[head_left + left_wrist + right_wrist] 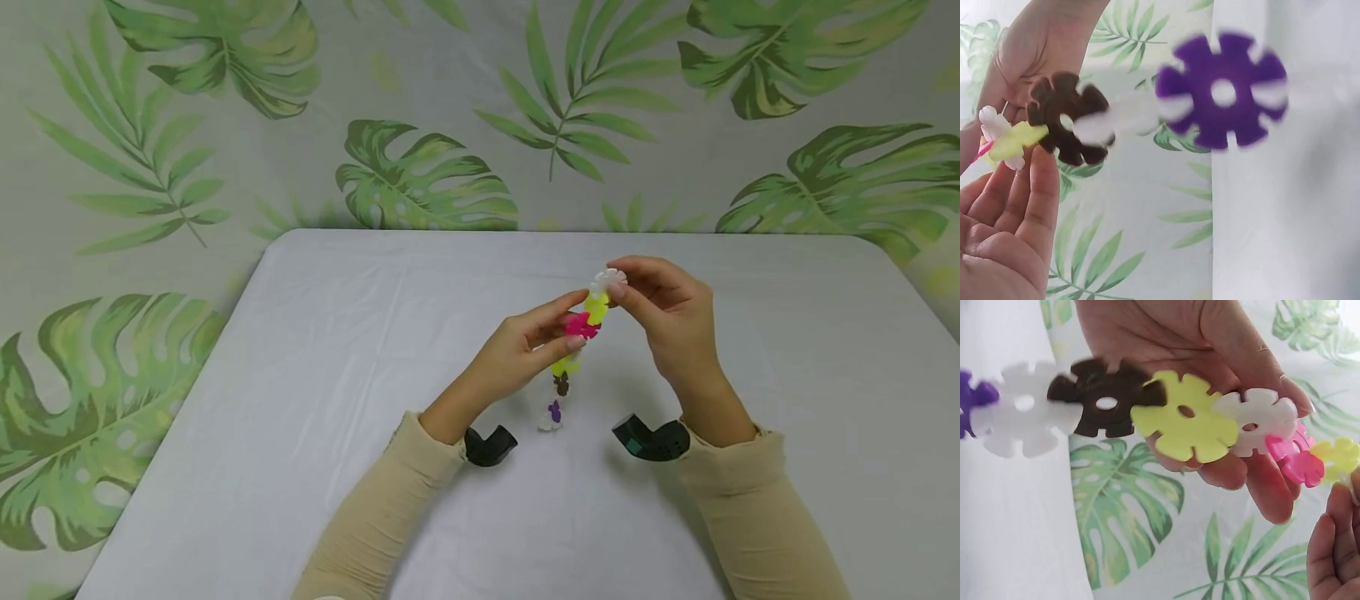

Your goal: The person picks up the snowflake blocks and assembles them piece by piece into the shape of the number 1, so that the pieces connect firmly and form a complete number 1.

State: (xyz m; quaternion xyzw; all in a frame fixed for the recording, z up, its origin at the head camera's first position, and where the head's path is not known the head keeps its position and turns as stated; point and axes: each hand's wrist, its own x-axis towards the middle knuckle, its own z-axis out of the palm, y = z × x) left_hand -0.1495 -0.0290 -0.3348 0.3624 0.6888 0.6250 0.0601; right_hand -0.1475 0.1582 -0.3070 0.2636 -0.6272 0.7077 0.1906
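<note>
Interlocking plastic snowflake discs form a chain that hangs between both hands in the head view. My right hand (675, 321) pinches the white disc (609, 280) at its upper end. Below that come a yellow disc (597, 308) and a pink disc (581, 326). My left hand (517, 350) holds the chain near the pink disc, thumb in front. Further down are a second white disc (1260, 412), a second yellow disc (1185, 428), a brown disc (1107, 415), another white disc (1025, 425) and a purple disc (1222, 94). One more white disc (550, 426) ends the chain.
A white cloth covers the table (300, 350), and its far edge meets a leaf-patterned backdrop (420, 179). Black camera mounts stick out at the left wrist (491, 447) and the right wrist (652, 439). Beige sleeves (390, 500) cover both forearms.
</note>
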